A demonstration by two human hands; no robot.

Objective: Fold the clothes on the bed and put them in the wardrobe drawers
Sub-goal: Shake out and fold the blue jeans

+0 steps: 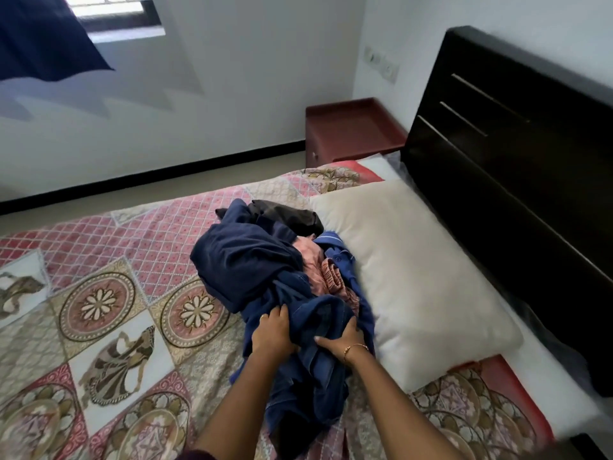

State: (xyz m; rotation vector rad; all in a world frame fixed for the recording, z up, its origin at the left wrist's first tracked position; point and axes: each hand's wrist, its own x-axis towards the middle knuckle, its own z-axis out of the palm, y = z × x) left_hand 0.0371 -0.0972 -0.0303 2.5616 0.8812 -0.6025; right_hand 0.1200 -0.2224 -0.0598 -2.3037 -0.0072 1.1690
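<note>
Head view: the camera is looking down over a bed [109,293] that is wearing a patterned pink and beige cover.
Clothes pile [275,270]: it is lying in a heap on the middle of the bed, its right edge touching the pillow; mostly dark blue cloth, with a pink piece [315,263] showing in the middle and a dark brown piece [288,214] sitting at the far end.
Left hand [273,333]: it is pressing into the near part of the blue cloth, fingers curled and gripping a fold.
Right hand [341,340]: it is closing around a bunched fold of the same blue cloth, just beside the left hand; a thin bracelet [356,348] is sitting on the wrist.
Pillow [411,277]: it is lying flat on the right side of the bed, near the dark headboard [517,161].
Bedside table [348,131]: it is standing at the far end, left of the headboard, against the white wall.
Curtain [46,34]: dark blue, it is hanging at the far left by the window.
</note>
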